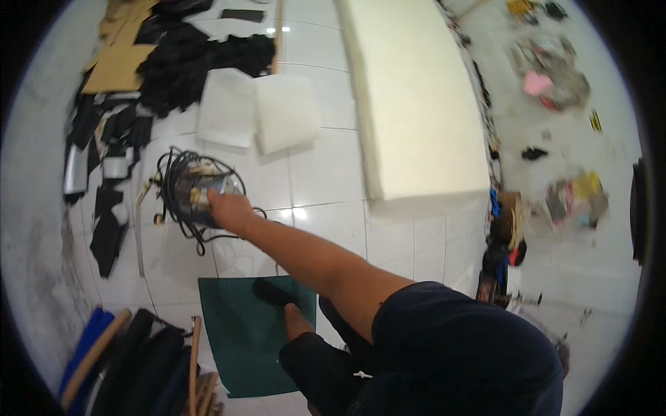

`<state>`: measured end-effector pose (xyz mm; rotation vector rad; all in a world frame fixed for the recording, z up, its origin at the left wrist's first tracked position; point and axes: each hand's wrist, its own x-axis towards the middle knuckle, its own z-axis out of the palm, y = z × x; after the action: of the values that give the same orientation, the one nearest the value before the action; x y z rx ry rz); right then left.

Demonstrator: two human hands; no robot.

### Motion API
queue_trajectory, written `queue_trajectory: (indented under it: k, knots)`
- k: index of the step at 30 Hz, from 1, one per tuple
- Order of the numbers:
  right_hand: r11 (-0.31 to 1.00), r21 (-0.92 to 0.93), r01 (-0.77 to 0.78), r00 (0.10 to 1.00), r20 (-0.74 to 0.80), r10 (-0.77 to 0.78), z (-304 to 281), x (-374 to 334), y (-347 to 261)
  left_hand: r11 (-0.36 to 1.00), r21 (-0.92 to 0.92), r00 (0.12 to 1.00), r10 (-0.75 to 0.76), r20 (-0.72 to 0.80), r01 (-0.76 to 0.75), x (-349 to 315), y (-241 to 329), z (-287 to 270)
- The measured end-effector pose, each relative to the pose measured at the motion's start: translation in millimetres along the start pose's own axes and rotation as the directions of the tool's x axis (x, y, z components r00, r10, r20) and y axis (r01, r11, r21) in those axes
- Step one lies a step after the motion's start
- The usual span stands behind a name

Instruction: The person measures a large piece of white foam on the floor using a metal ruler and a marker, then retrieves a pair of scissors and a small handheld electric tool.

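Observation:
From the lower right my right arm stretches across to the left, and my right hand (230, 210) is closed on the near edge of a clear container (229, 186). Loops of black cable (182, 229) wind over and around it, with small yellowish pieces among them. What lies under my fingers is hidden, and the contents are too blurred to name. The container is over the white tiled floor. My left hand is out of view. Below my arm, a dark-covered foot (274, 292) is on a green mat (236, 340).
A thick cream foam slab (420, 97) lies right of centre. Two white foam sheets (286, 111) and a heap of black fabric (184, 66) lie beyond the container. Fabric rolls (142, 360) stand at lower left. Plastic bags (572, 201) hang along the right wall.

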<state>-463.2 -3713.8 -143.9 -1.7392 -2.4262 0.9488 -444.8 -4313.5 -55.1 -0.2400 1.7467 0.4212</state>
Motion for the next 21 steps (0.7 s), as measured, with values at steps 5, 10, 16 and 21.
queue_trajectory:
  k: [5, 10, 16, 21]
  knots:
    - [0.985, 0.085, -0.151, 0.987, -0.042, 0.155, -24, -90, 25, 0.996, 0.078, 0.996, -0.058, 0.067, 0.053, 26, -12, -79]
    - [0.985, 0.086, -0.146, 0.971, -0.179, 0.160, -21, -162, 93, 0.956, 0.277, 0.994, 0.088, 0.058, -0.101, 44, 25, -100]
    - [0.985, 0.048, -0.163, 0.957, -0.234, 0.170, -25, -237, 155, 0.844, 0.463, 0.961, 0.258, 0.095, -0.272, 55, 61, -93]
    - [0.982, 0.081, -0.173, 0.960, -0.211, 0.186, -25, -282, 201, 0.732, 0.539, 0.902, 0.405, 0.147, -0.417, 68, 79, -74]
